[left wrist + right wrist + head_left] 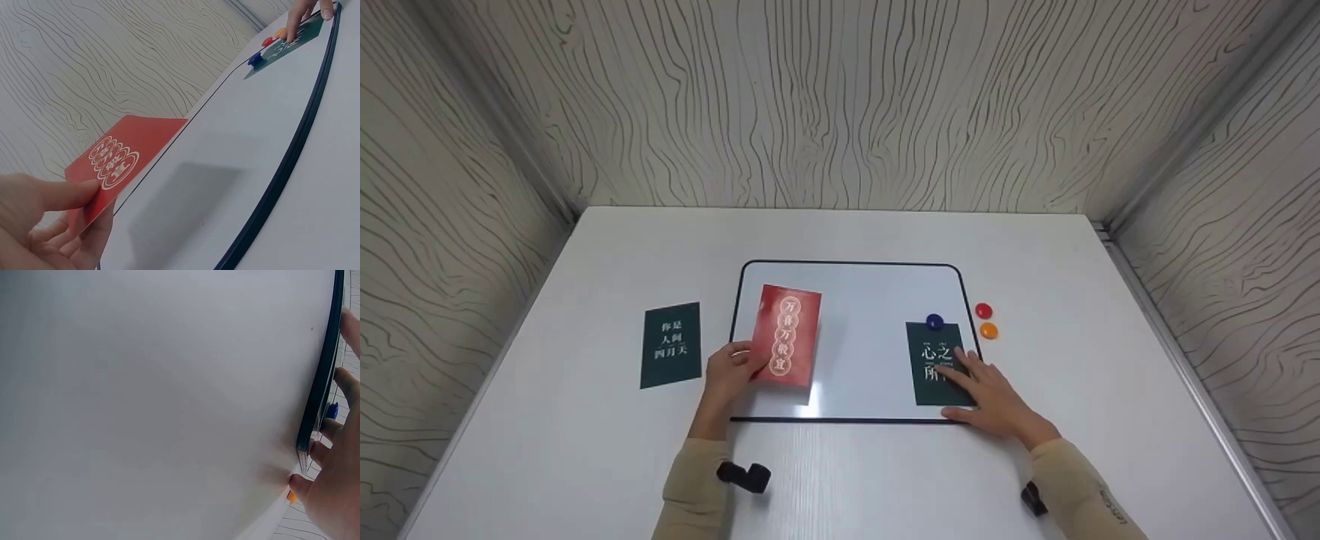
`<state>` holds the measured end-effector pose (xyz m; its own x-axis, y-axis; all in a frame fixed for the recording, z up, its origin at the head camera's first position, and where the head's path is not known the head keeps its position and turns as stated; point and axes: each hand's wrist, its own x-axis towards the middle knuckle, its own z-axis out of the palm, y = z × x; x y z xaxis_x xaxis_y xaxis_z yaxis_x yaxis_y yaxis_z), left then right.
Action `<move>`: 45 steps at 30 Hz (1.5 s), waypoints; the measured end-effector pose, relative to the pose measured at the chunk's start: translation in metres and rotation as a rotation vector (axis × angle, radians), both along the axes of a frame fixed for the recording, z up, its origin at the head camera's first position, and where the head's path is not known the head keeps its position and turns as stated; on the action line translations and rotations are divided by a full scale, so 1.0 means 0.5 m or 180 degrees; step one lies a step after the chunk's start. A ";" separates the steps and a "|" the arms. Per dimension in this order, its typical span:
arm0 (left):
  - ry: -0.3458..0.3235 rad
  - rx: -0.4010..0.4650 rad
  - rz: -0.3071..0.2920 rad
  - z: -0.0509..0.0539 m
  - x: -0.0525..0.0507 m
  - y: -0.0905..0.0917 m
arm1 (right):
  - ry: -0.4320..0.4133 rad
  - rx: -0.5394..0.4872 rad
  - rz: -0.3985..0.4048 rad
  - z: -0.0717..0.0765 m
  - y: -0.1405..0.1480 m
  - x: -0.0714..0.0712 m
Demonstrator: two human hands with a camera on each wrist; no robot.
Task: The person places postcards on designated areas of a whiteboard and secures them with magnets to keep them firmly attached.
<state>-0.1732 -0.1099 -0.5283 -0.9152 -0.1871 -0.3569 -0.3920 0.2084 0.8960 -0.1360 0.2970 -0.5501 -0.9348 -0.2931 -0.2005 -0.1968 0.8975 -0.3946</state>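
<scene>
My left hand (733,373) pinches a red card (802,330) with white circled characters by its lower left edge. In the left wrist view the red card (135,146) is raised off the whiteboard and casts a shadow on it. My right hand (994,396) rests with spread fingers on a dark green card (926,341) at the board's right side. A blue magnet (934,322) sits on that card's top edge. The whiteboard (862,300) has a black rim and lies flat beneath both cards.
Another dark green card (670,346) with white characters lies on the white table (840,480), left of the board. Just off the board's right edge are a red magnet (984,310) and an orange magnet (988,331). Wood-grain panels (840,105) enclose the table's back and sides.
</scene>
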 end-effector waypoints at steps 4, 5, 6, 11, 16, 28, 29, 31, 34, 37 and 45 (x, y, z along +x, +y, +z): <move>0.0006 -0.0023 -0.0003 0.000 -0.001 0.008 | -0.0002 0.0042 -0.0009 -0.001 0.002 -0.002; 0.0008 -0.0014 -0.0012 0.000 -0.001 0.011 | -0.0004 0.0046 -0.0013 -0.001 0.002 -0.002; 0.0001 -0.0004 -0.0019 0.000 0.000 0.013 | -0.0021 0.0046 -0.0023 -0.001 0.002 -0.003; -0.0060 0.0079 -0.0045 0.000 0.002 0.026 | -0.0035 0.0022 -0.0012 -0.002 0.000 -0.001; -0.0051 0.0066 -0.0057 0.000 0.003 0.038 | -0.0027 0.0006 -0.0017 0.000 -0.001 -0.001; 0.0192 0.0124 -0.0167 -0.012 0.012 0.063 | 0.0000 0.0056 0.0025 0.002 -0.003 -0.001; 0.0199 0.0123 -0.0184 -0.013 0.013 0.066 | 0.0002 0.0053 0.0026 0.003 -0.003 -0.001; 0.0173 0.0127 -0.0196 -0.015 0.015 0.073 | 0.0000 0.0048 0.0026 0.003 -0.003 -0.002; 0.0118 0.0149 -0.0201 -0.018 0.019 0.082 | 0.0000 0.0052 0.0029 0.004 -0.002 -0.002; 0.0081 0.0160 -0.0191 -0.020 0.021 0.089 | -0.0003 0.0055 0.0026 0.004 -0.003 -0.002; 0.0042 0.0095 -0.0216 -0.021 0.022 0.100 | -0.0010 0.0026 0.0000 0.006 -0.005 0.000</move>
